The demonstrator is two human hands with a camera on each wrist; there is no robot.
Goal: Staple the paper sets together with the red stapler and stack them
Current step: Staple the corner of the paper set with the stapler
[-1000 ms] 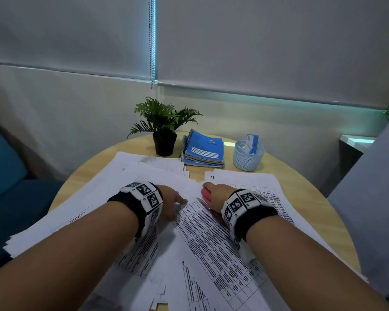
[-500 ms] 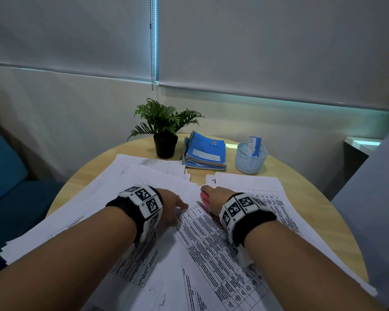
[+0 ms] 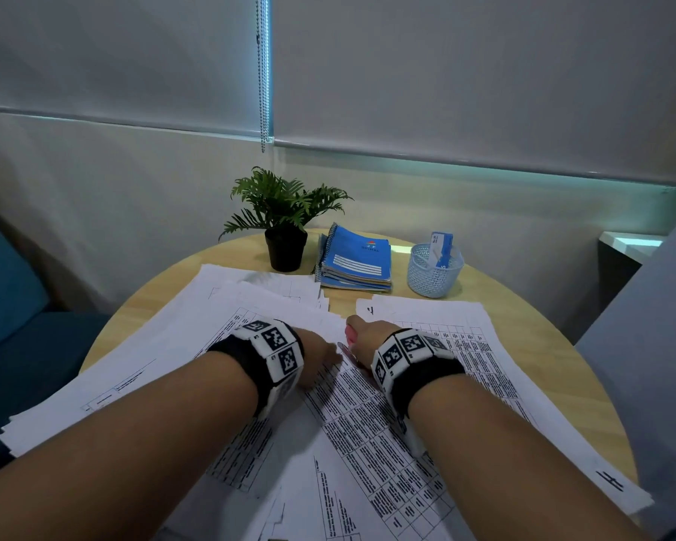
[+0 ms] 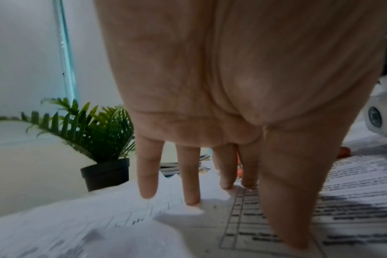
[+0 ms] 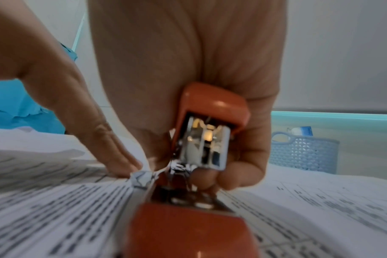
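The red stapler [image 5: 210, 108] sits in my right hand [image 3: 361, 339], whose fingers curl round its top and base. A crumpled corner of the printed paper set [image 5: 144, 178] lies in the stapler's mouth. In the head view only a sliver of the stapler [image 3: 351, 337] shows past the hand. My left hand [image 3: 321, 357] lies just left of it, straight fingers [image 4: 191, 200] pressing the paper set [image 3: 367, 423] flat on the round table [image 3: 562, 384]. Another paper pile [image 3: 172, 345] spreads to the left and one [image 3: 465, 337] to the right.
At the table's far side stand a potted plant [image 3: 285, 247], a stack of blue spiral notebooks [image 3: 356, 263] and a pale blue mesh basket [image 3: 434, 275] with a small box in it. A blue seat [image 3: 12, 306] is on the left, a grey panel [image 3: 656, 326] on the right.
My left hand has slid slightly right, closer to the stapler. My right hand keeps its hold on the stapler at the same corner. The head view has shifted a little.
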